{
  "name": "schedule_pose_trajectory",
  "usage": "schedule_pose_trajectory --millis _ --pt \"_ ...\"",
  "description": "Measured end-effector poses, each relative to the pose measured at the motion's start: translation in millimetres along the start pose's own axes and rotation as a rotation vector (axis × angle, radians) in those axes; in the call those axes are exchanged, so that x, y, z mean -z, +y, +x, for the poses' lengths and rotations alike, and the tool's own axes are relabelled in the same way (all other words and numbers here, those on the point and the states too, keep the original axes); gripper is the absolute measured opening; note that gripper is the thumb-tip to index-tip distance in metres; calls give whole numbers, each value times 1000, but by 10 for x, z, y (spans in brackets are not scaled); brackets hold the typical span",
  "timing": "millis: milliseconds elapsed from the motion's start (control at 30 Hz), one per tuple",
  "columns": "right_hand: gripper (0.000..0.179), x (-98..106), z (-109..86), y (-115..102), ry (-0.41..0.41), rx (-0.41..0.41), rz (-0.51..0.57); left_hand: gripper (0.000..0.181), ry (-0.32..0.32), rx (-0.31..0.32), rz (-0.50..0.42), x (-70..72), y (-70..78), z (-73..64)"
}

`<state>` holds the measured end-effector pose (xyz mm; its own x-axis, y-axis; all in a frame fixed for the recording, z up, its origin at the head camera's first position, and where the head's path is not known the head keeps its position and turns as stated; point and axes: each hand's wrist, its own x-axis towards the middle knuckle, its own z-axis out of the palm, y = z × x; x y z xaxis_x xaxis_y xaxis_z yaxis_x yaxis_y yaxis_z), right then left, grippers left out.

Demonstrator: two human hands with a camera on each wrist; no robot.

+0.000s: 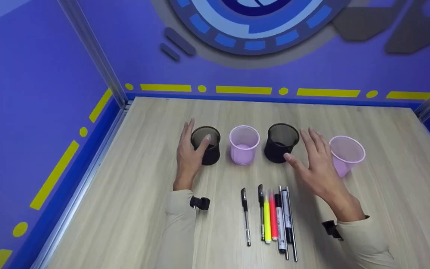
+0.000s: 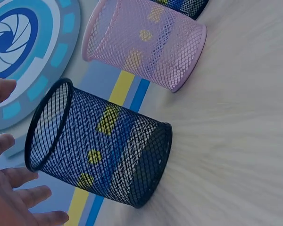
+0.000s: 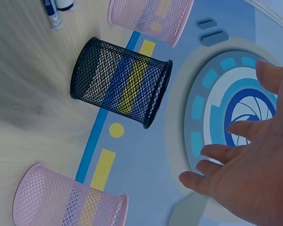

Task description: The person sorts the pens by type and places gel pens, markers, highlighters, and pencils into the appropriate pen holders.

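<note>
Four mesh pen cups stand upright in a row, black and pink by turns. My left hand (image 1: 190,155) is at the leftmost black pen cup (image 1: 211,154), thumb over its rim in the head view; the left wrist view shows the fingers spread beside the rim. My right hand (image 1: 319,168) hovers with spread fingers between the second black pen cup (image 1: 274,151) and the right-hand pink pen cup (image 1: 340,166), which it partly hides. Another pink pen cup (image 1: 243,154) stands between the black ones. Neither hand holds anything.
In front of the cups lie several pens side by side: a black gel pen (image 1: 245,213), a yellow highlighter (image 1: 267,220), a red highlighter (image 1: 273,220) and a white marker (image 1: 280,228) among them. Blue panels (image 1: 50,93) wall the wooden table (image 1: 144,168).
</note>
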<state>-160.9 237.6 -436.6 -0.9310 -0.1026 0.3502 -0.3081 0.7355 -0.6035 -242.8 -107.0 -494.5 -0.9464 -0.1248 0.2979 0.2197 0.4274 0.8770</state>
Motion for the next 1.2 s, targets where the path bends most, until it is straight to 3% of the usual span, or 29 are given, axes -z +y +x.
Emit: schedule_pose_trajectory --millis 200,300,567,833,1200 --pt "82 -15 -32 -29 -9 2 31 73 26 13 -81 22 -131 -14" --pt "84 -15 -40 -53 -5 4 43 70 21 5 -130 47 -138 -8" --pt "82 -2 -96 -95 -14 -15 41 60 24 58 -213 84 -155 0" --pt "81 -8 -151 -90 -114 -65 45 62 -3 90 -274 88 -211 -7" --pt "75 3 -191 -34 -178 -98 1 61 -10 85 -317 81 -296 16"
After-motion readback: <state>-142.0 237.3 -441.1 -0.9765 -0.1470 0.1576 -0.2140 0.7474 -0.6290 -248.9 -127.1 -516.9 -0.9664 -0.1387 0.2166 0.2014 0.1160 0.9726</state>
